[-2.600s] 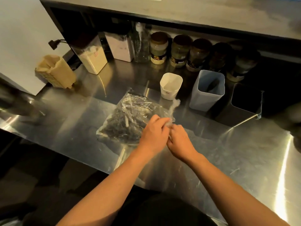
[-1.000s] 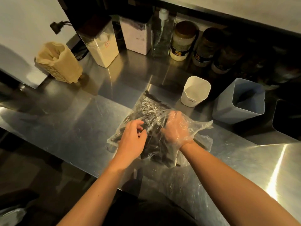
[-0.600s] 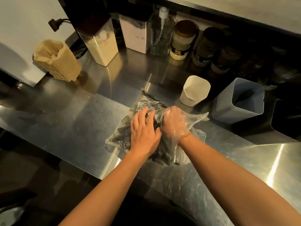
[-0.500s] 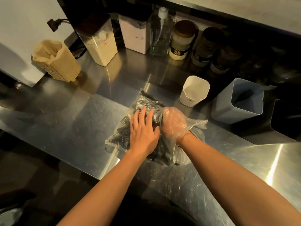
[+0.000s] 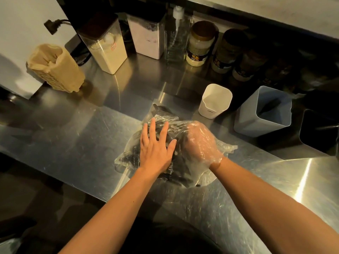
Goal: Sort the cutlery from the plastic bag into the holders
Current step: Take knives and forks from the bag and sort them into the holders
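Your left hand [image 5: 156,146] presses flat on the bag [image 5: 128,158]; your right hand [image 5: 200,143] is inside, grip hidden. Pull carelessly and cutlery [image 5: 180,173] spills or film tears.

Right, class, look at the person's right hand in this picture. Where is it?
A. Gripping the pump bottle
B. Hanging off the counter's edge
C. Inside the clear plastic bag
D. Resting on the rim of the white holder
C: the right hand is seen through the film of the plastic bag, reaching in among the dark cutlery, while the left hand lies flat on top of the bag.
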A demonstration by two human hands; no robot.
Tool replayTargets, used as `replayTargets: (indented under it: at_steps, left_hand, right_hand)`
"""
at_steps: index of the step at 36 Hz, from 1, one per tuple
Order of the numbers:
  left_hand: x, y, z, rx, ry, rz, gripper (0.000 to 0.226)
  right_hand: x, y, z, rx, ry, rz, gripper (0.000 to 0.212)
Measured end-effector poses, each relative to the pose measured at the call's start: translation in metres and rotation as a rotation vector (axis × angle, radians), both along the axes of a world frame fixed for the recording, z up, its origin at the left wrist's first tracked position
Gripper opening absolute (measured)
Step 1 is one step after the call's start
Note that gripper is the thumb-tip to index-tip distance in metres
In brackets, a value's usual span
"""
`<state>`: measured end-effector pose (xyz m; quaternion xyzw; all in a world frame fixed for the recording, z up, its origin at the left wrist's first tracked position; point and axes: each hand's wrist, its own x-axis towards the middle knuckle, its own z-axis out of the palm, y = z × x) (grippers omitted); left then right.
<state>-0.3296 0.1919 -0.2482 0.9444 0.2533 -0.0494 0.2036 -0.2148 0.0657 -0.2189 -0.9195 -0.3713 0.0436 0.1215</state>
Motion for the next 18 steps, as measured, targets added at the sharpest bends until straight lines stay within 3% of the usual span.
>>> replayTargets:
  at_steps: [3,5,8,11,18]
  left_hand:
    - [0.000,0.001,-0.002,-0.003,0.026,0.000,0.070]
    - [0.000,0.000,-0.003,0.008,0.042,0.001,0.071]
    - [0.001,-0.001,-0.006,0.042,0.064,-0.004,0.072]
    - [0.001,-0.002,-0.006,0.067,0.066,-0.005,0.073]
    - [0.000,0.003,-0.005,0.068,0.105,0.041,0.070]
  right_hand:
    - [0.002,-0.010,-0.012,0.061,0.076,0.063,0.007]
    - [0.004,-0.015,-0.017,0.005,0.137,0.027,0.018]
    - [0.010,-0.020,-0.021,-0.130,0.179,0.011,0.019]
    - [0.009,-0.023,-0.006,-0.100,0.250,-0.028,0.023]
    - [0.002,-0.042,0.009,-0.267,0.297,-0.047,0.036]
